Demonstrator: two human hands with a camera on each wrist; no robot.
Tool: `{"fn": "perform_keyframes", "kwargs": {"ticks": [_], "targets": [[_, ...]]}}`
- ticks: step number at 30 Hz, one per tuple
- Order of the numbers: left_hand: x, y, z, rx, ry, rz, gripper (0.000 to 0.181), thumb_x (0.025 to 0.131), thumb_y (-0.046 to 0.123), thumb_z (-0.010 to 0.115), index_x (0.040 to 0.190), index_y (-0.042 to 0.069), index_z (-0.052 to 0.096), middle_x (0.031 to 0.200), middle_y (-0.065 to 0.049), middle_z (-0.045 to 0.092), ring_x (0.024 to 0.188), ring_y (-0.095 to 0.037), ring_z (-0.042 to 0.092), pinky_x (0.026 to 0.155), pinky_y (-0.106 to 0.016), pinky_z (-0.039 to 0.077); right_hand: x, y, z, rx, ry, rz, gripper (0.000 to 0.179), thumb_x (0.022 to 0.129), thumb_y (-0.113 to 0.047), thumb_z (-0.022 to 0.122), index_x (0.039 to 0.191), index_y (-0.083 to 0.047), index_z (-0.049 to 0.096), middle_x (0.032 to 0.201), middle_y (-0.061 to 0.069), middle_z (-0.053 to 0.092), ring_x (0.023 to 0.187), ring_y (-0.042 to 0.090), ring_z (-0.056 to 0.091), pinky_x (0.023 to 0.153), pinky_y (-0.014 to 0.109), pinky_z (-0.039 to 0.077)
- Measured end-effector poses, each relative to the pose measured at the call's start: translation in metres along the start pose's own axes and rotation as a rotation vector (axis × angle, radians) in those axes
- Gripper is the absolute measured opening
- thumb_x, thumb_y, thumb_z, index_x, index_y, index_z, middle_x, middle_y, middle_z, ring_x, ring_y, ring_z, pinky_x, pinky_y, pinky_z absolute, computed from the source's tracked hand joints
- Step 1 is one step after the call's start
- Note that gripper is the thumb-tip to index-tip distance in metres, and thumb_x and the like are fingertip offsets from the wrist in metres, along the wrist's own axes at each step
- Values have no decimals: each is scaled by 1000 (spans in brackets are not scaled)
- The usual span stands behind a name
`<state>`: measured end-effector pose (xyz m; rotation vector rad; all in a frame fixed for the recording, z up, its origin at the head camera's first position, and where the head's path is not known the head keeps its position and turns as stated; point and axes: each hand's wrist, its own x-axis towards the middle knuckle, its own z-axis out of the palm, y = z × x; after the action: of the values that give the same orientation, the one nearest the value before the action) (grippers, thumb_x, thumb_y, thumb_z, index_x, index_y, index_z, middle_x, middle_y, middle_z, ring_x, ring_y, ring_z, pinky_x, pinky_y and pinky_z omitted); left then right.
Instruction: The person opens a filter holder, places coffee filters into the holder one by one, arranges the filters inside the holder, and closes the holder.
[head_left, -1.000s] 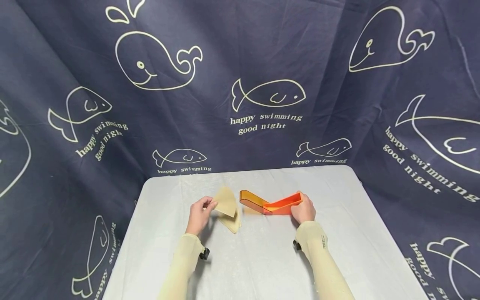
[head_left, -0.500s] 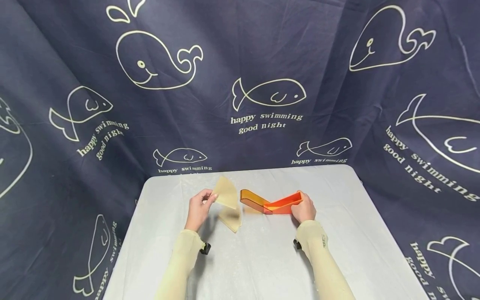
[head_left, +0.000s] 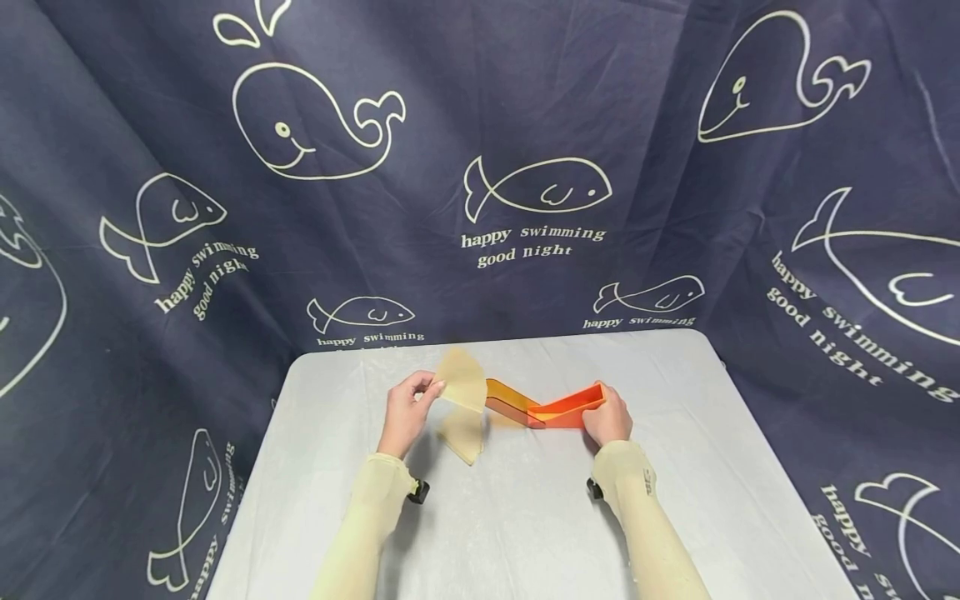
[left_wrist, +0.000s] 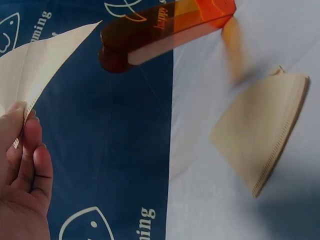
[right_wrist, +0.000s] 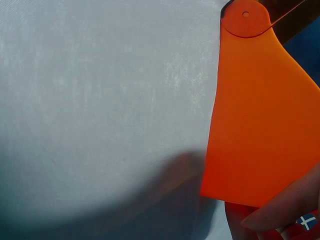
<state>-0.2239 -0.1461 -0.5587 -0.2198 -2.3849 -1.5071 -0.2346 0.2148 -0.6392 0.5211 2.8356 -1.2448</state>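
Note:
My left hand (head_left: 407,414) pinches a tan cone-shaped coffee filter (head_left: 461,382) by its edge, raised above the table. Below it a stack of similar coffee filters (left_wrist: 260,125) lies flat, with crimped seams visible in the left wrist view. My right hand (head_left: 609,418) grips the right end of an orange filter case (right_wrist: 260,110) that stands on the table. Its see-through amber lid (head_left: 508,403) is swung out to the left on a hinge. In the head view the held filter covers the lid's left tip.
The table (head_left: 525,517) is covered with a white cloth and has rounded corners at the back. Dark blue curtains (head_left: 435,267) with whale and fish drawings enclose its back and sides. A small black device (head_left: 418,492) is worn at the left wrist.
My left hand has lifted the coffee filter up and away from the stack, then moved it right toward the amber lid. The right hand and the case have stayed in place.

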Motion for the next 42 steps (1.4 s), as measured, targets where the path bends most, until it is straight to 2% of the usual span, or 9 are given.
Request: {"fn": "perform_keyframes", "kwargs": {"ticks": [10, 22, 31, 34, 38, 40, 42], "targets": [[3, 13, 12, -30, -26, 51, 8, 95, 18, 77, 93, 11, 76, 82, -1, 75, 79, -10, 67, 73, -26, 53, -3, 1, 1, -1, -7, 0, 57, 86, 4, 57, 142, 3, 51, 129, 26, 62, 117, 42, 61, 109, 59, 45], [5, 26, 28, -56, -75, 72, 9, 96, 21, 75, 94, 12, 76, 89, -1, 76, 84, -12, 67, 78, -28, 52, -5, 1, 3, -22, -16, 1, 52, 86, 4, 57, 139, 2, 54, 128, 25, 63, 117, 41, 61, 109, 59, 45], [10, 29, 31, -31, -93, 80, 9, 95, 22, 76, 94, 12, 76, 85, 0, 74, 82, -13, 66, 77, -38, 54, -6, -2, -1, -9, -14, -12, 49, 85, 4, 55, 134, 1, 56, 125, 24, 63, 114, 42, 61, 106, 59, 46], [12, 30, 29, -25, -116, 86, 10, 96, 23, 76, 95, 13, 76, 84, 1, 73, 82, -12, 66, 77, -35, 53, -6, -2, -4, -8, -22, -28, 48, 84, 6, 53, 131, 0, 58, 123, 24, 64, 113, 43, 62, 104, 59, 47], [15, 30, 27, -20, -119, 103, 9, 95, 22, 76, 96, 13, 76, 84, 2, 73, 82, -12, 66, 77, -30, 52, -8, -2, -12, 21, -46, -62, 66, 81, 13, 50, 145, -5, 49, 134, 25, 58, 120, 43, 57, 107, 60, 44], [16, 30, 26, -19, -116, 111, 8, 95, 22, 76, 97, 13, 76, 85, 2, 73, 82, -13, 66, 77, -29, 52, -9, -1, -18, 68, -2, -77, 78, 79, 16, 49, 152, -8, 43, 138, 24, 54, 124, 43, 55, 109, 60, 42], [16, 30, 25, -16, -116, 116, 9, 95, 22, 76, 97, 13, 76, 85, 1, 73, 83, -13, 66, 77, -29, 52, -11, -2, -26, 125, 88, -97, 84, 77, 18, 47, 155, -11, 41, 138, 21, 53, 126, 43, 53, 110, 60, 41]]}}
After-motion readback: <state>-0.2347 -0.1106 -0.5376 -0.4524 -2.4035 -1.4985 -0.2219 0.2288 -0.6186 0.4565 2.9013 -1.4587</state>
